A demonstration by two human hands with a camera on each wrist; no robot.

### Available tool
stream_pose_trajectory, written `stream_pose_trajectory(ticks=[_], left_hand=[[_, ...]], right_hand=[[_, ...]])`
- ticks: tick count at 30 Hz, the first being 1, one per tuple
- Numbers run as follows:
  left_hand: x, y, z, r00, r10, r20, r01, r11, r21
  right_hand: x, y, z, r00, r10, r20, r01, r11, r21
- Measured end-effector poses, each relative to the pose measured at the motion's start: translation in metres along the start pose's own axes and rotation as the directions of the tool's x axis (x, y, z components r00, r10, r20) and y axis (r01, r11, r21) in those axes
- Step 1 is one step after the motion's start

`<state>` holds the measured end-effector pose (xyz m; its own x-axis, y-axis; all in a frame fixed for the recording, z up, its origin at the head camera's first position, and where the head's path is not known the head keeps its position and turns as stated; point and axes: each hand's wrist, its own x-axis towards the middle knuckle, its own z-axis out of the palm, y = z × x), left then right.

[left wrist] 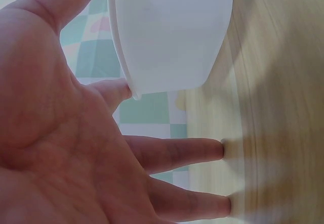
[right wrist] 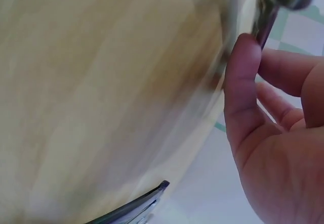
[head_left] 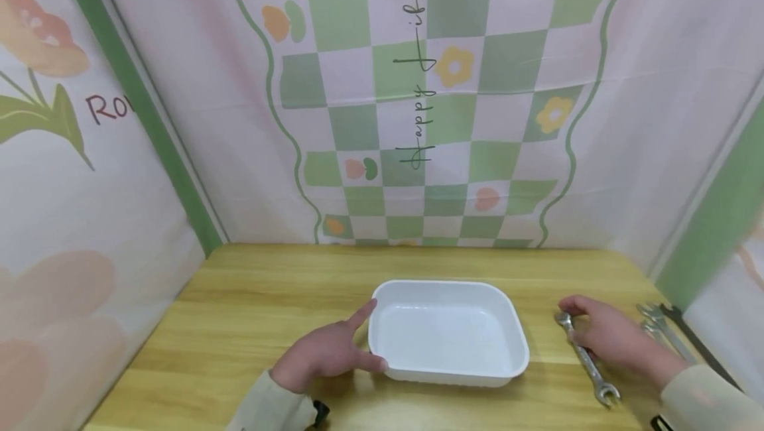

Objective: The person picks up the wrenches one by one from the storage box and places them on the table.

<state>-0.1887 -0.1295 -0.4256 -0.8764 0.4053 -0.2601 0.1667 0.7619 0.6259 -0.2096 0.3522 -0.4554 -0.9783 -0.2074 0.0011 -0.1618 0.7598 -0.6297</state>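
A white rectangular tray (head_left: 438,338) stands on the wooden table. At its left side is my left hand (head_left: 331,350), fingers spread, thumb and index finger touching the rim. The left wrist view shows the tray's outer wall (left wrist: 172,32), with two other fingertips down near the tabletop. To the right of the tray, my right hand (head_left: 617,335) pinches a silver combination wrench (head_left: 587,365) between thumb and fingers. The wrench's open end points toward me. In the right wrist view, the thumb (right wrist: 243,82) presses on the wrench, part of which is out of frame.
Several more wrenches lie at the table's right edge, silver ones (head_left: 671,331) and a black one (head_left: 704,345), partly hidden by my right forearm. Patterned cloth (head_left: 430,106) hangs behind the table and along both sides.
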Motion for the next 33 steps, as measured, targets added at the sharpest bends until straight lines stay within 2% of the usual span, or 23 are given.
stream_pose_trajectory(ticks=[4,10,14,17,19,23,28,33], left_hand=[[0.001,0.001,-0.001,1.0,-0.009,0.002,0.009,1.0,-0.018],[0.001,0.001,0.0,1.0,-0.009,0.0,0.009,1.0,0.001],[0.001,0.002,0.001,1.0,0.001,-0.004,-0.001,1.0,0.024],[0.0,0.002,0.001,1.0,0.002,-0.004,-0.002,1.0,0.021],[-0.001,0.003,0.001,1.0,0.0,-0.002,0.0,1.0,0.017],[-0.002,0.003,0.0,1.0,0.002,0.001,-0.002,1.0,0.025],[-0.003,0.003,-0.002,1.0,0.004,0.005,-0.004,1.0,0.025],[-0.004,0.002,-0.002,1.0,-0.002,0.009,0.002,1.0,0.014]], right_hand=[[0.0,0.002,0.0,0.995,-0.081,-0.062,0.068,0.98,-0.187],[-0.005,-0.001,-0.002,0.995,-0.07,-0.065,0.052,0.967,-0.249],[-0.015,-0.012,-0.001,0.993,-0.102,-0.06,0.071,0.92,-0.385],[-0.027,-0.021,0.004,0.998,-0.06,-0.018,0.044,0.884,-0.465],[-0.033,-0.025,0.008,1.0,-0.003,0.012,0.009,0.872,-0.49],[-0.041,-0.027,0.014,1.0,0.025,0.015,-0.014,0.856,-0.516],[-0.043,-0.027,0.017,0.999,0.036,-0.017,-0.039,0.859,-0.511],[-0.046,-0.026,0.017,0.996,0.091,-0.011,-0.084,0.869,-0.488]])
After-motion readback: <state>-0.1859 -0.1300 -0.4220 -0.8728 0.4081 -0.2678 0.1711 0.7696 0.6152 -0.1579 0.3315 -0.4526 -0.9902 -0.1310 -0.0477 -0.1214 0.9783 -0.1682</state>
